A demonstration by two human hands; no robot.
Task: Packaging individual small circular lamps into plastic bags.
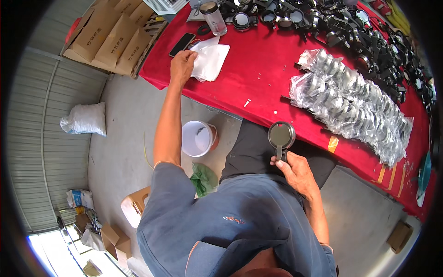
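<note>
My right hand (297, 173) grips a round cup lid (281, 135) by its black tab, in front of my lap at the table's edge. The lid has a black rim and a shiny, greyish disc. Over on the left, my left hand (183, 68) pinches the edge of a thin white plastic bag (208, 61) lying in a small stack on the red tablecloth (244, 83). A black phone (182, 45) and scissors (195, 42) lie just beyond that hand.
Rows of lids in clear bags (350, 101) lie at right, with many loose black lids (355, 37) behind. A clear jar (213, 19) stands at the back. On the floor are a white bucket (196, 138) and green bag (203, 179). Cardboard boxes (110, 39) are stacked left.
</note>
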